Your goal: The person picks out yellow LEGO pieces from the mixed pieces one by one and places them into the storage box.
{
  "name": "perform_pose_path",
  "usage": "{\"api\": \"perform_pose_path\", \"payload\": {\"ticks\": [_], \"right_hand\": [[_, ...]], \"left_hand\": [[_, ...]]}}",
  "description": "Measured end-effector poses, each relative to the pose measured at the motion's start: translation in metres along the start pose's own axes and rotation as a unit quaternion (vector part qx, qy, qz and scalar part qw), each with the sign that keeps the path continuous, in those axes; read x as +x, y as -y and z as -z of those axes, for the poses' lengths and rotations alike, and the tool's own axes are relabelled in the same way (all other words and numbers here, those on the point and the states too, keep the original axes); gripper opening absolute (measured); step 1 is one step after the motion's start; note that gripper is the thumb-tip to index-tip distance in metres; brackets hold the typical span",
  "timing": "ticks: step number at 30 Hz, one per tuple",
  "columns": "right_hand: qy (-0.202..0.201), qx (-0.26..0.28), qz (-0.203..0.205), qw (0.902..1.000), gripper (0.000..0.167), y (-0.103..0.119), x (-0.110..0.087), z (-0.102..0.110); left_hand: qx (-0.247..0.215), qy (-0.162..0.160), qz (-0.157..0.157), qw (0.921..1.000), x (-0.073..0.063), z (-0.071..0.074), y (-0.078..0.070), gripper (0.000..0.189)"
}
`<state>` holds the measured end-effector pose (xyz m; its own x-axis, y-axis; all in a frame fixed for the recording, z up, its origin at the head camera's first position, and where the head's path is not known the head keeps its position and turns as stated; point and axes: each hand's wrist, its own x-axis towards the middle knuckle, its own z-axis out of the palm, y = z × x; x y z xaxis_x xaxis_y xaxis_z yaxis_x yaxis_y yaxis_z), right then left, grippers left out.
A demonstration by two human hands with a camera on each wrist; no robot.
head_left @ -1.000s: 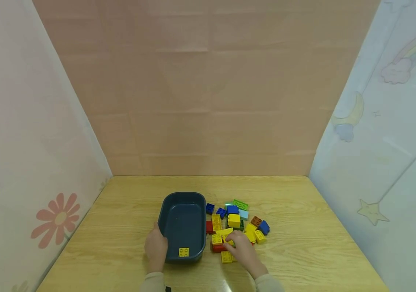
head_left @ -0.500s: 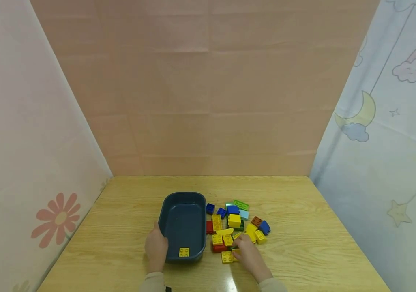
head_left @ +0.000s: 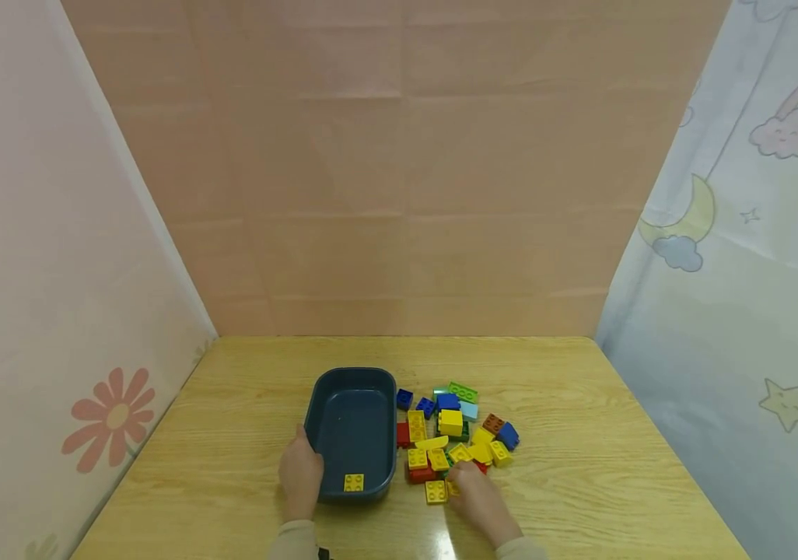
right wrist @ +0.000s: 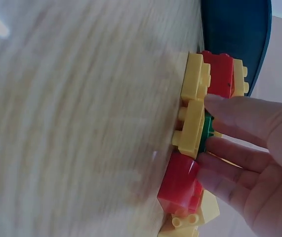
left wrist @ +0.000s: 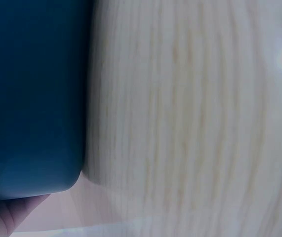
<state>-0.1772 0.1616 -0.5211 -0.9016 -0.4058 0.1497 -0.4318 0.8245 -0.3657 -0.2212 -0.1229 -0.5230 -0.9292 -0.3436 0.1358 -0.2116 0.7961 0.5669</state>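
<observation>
My left hand (head_left: 300, 475) grips the left side of a dark blue plastic tub (head_left: 313, 404). A single yellow toy brick (head_left: 353, 483) lies inside at the near end. In the left wrist view, part of the hand (left wrist: 5, 217) shows at the end of the tub wall (left wrist: 32, 98). To the right of the tub, my right hand (head_left: 479, 498) reaches into the near side of a brick pile. Its thumb and fingertips are right at a yellow brick (right wrist: 192, 128) with studs facing sideways, beside a red brick (right wrist: 179, 182). A green brick (right wrist: 206, 129) shows behind it.
Several more yellow, red, blue, green and brown bricks lie against and beyond the tub's right side, among them a blue brick (head_left: 508, 435) and a brown brick (head_left: 493, 423). Everything rests on a wooden table (head_left: 581, 482) with walls at its back and sides.
My right hand has moved from the pile's middle toward its near edge. The small yellow piece at its fingertips half a second ago now lies free on the pile. The left hand stays put.
</observation>
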Motion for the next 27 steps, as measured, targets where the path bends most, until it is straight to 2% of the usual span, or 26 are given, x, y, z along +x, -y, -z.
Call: {"api": "perform_pose_path", "payload": {"ticks": [6,12,19,22,27], "right_hand": [[-0.015,-0.017,0.028,0.9993,0.020,-0.003,0.001,-0.004],[-0.014,-0.033,0.022,0.9991,0.019,-0.003,0.001,-0.007],[0.009,-0.073,0.015,0.9972,0.016,-0.003,0.000,-0.014],[0.009,-0.068,0.016,0.9975,0.015,-0.004,0.001,-0.014],[-0.001,-0.030,0.014,0.9994,0.014,0.001,0.006,-0.001]], "left_hand": [[-0.012,-0.032,-0.018,0.9993,-0.001,-0.003,0.002,0.052],[-0.013,-0.021,-0.019,0.9995,-0.001,0.000,0.001,0.054],[-0.014,-0.019,-0.020,0.9995,-0.001,-0.001,0.001,0.054],[-0.014,-0.017,-0.017,0.9996,-0.001,-0.002,0.000,0.054],[-0.017,-0.014,-0.014,0.9997,-0.001,-0.001,-0.001,0.054]]}}
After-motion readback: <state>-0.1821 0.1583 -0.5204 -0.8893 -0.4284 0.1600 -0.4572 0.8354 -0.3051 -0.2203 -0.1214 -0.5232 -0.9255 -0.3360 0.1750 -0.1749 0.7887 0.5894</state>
